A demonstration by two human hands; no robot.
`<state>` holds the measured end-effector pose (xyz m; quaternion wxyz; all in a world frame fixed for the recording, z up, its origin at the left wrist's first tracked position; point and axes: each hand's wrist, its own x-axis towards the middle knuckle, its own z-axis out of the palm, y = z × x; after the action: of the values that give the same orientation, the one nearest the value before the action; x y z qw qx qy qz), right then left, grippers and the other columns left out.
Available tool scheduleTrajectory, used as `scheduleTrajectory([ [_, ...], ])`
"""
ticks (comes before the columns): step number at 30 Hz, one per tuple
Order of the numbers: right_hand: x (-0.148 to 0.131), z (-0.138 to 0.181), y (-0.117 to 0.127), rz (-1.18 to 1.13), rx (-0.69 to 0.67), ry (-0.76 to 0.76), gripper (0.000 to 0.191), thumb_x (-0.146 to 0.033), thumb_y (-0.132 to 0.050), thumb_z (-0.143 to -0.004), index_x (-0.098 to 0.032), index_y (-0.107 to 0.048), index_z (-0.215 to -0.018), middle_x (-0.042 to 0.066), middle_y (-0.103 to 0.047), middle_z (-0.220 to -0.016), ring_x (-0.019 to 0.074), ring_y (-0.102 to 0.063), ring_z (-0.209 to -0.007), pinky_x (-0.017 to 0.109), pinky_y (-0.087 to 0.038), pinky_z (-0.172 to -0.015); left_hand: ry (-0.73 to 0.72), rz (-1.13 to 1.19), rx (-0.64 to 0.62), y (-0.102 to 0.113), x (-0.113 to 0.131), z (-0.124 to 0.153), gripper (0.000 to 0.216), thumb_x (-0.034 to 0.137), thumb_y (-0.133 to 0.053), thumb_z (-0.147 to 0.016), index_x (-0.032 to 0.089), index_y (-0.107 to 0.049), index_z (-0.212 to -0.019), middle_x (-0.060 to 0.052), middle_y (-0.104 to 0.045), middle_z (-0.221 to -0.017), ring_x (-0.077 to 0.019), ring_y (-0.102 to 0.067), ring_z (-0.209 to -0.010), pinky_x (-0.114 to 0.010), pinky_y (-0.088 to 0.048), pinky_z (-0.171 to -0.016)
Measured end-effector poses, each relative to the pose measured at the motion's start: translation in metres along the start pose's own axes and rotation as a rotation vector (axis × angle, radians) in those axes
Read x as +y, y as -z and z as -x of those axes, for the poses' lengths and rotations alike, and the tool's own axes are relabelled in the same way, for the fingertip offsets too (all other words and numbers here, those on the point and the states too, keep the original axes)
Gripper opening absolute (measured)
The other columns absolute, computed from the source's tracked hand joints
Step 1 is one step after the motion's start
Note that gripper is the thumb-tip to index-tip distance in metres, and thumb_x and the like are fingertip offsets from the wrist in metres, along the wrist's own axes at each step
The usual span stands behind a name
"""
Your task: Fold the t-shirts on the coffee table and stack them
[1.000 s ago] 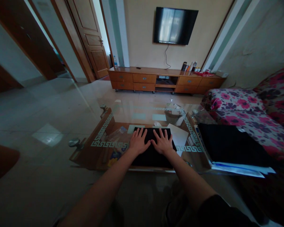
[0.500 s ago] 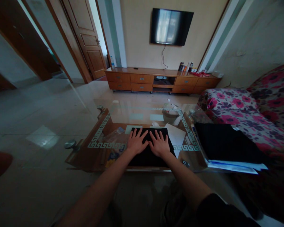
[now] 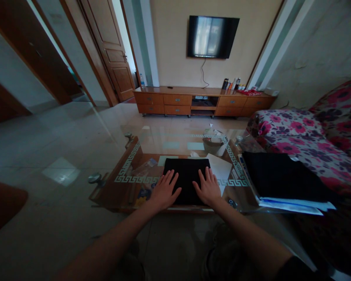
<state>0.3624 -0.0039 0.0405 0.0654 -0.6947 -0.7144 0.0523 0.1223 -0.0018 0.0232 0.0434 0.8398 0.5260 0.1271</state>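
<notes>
A folded black cloth (image 3: 187,181) lies flat in a neat rectangle at the near edge of the glass coffee table (image 3: 152,171). My left hand (image 3: 164,190) rests over its left side, palm down with the fingers stretched out. Over the right side lies my right hand (image 3: 207,187), also palm down, its fingers spread. Neither hand grips anything. Bare black cloth shows between the two hands and beyond the fingertips. Whether it is a garment or another kind of cloth I cannot tell.
To the right, more black fabric (image 3: 280,175) lies over white and blue flat packs on the table. A flowered sofa (image 3: 298,128) stands at the right. Papers (image 3: 220,166) and a bin (image 3: 213,144) show through or on the glass. A TV cabinet (image 3: 178,102) lines the far wall.
My hands have moved apart and nearer to me, from the cloth's middle to its left and right sides. The camera view has shifted slightly.
</notes>
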Motion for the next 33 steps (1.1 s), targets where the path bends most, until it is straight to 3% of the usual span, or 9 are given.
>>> scheduleTrajectory([
  [7, 0.005, 0.0, -0.001, -0.079, 0.008, -0.009, 0.072, -0.059, -0.035, -0.103, -0.017, -0.036, -0.161, 0.012, -0.012, -0.172, 0.0285, -0.008, -0.159, 0.043, -0.012, -0.126, -0.021, 0.026, -0.019, -0.003, -0.007, 0.008, 0.066, 0.054, -0.033, -0.105, 0.023, -0.027, -0.163, -0.01, -0.02, -0.172, -0.0257, -0.014, -0.159, -0.048, -0.019, -0.127],
  [12, 0.014, -0.003, 0.012, -0.078, 0.069, -0.212, 0.073, -0.053, -0.049, -0.097, -0.011, -0.038, -0.156, 0.022, -0.034, -0.161, 0.0376, -0.036, -0.146, 0.049, -0.036, -0.113, 0.079, 0.041, -0.022, 0.004, -0.018, 0.011, 0.071, 0.054, -0.026, -0.106, 0.013, -0.023, -0.163, -0.015, -0.018, -0.171, -0.0264, -0.011, -0.159, -0.045, -0.021, -0.126],
  [16, 0.033, -0.008, 0.023, -0.13, -0.071, -0.334, 0.073, -0.054, -0.059, -0.091, 0.0, -0.05, -0.14, 0.031, -0.054, -0.138, 0.0408, -0.051, -0.133, 0.046, -0.045, -0.104, 0.031, -0.017, -0.014, 0.019, -0.018, 0.027, 0.069, 0.053, -0.031, -0.105, 0.017, -0.024, -0.163, -0.014, -0.021, -0.171, -0.0292, -0.015, -0.159, -0.049, -0.021, -0.126],
  [19, 0.049, -0.014, 0.028, -0.28, -0.194, -0.376, 0.077, -0.054, -0.069, -0.085, 0.004, -0.053, -0.134, 0.033, -0.061, -0.128, 0.039, -0.061, -0.123, 0.041, -0.052, -0.095, 0.005, -0.025, -0.049, 0.026, -0.009, 0.037, 0.062, 0.053, -0.035, -0.104, 0.029, -0.031, -0.161, -0.011, -0.032, -0.167, -0.0341, -0.034, -0.15, -0.054, -0.031, -0.119],
  [22, 0.06, -0.018, 0.031, -0.55, -0.32, -0.464, 0.069, -0.053, -0.078, -0.079, -0.002, -0.061, -0.122, 0.027, -0.071, -0.11, 0.0333, -0.072, -0.096, 0.036, -0.057, -0.073, 0.014, 0.005, -0.053, 0.027, 0.002, 0.038, 0.058, 0.049, -0.04, -0.103, 0.026, -0.041, -0.156, -0.013, -0.043, -0.159, -0.0348, -0.044, -0.139, -0.052, -0.038, -0.114],
  [25, 0.063, -0.018, 0.037, -0.852, -0.447, -0.499, 0.05, -0.048, -0.079, -0.08, -0.007, -0.066, -0.106, 0.018, -0.075, -0.09, 0.0231, -0.072, -0.071, 0.028, -0.053, -0.056, 0.007, 0.053, -0.023, 0.028, 0.007, 0.034, 0.055, 0.043, -0.043, -0.102, 0.021, -0.048, -0.152, -0.015, -0.046, -0.154, -0.0332, -0.044, -0.137, -0.049, -0.038, -0.116],
  [29, 0.061, -0.014, 0.05, -0.945, -0.473, -0.496, 0.042, -0.044, -0.081, -0.08, -0.011, -0.068, -0.102, 0.013, -0.076, -0.085, 0.0187, -0.072, -0.07, 0.023, -0.053, -0.055, 0.007, 0.115, -0.02, 0.03, 0.007, 0.036, 0.052, 0.039, -0.048, -0.099, 0.021, -0.053, -0.148, -0.015, -0.049, -0.149, -0.032, -0.045, -0.135, -0.049, -0.039, -0.116],
  [33, 0.063, -0.01, 0.059, -1.151, -0.499, -0.457, 0.04, -0.037, -0.078, -0.083, -0.015, -0.065, -0.114, 0.011, -0.078, -0.097, 0.0196, -0.075, -0.077, 0.028, -0.059, -0.065, -0.009, 0.173, -0.039, 0.031, 0.009, 0.046, 0.049, 0.035, -0.052, -0.097, 0.021, -0.057, -0.143, -0.014, -0.05, -0.147, -0.0311, -0.047, -0.135, -0.049, -0.042, -0.114],
])
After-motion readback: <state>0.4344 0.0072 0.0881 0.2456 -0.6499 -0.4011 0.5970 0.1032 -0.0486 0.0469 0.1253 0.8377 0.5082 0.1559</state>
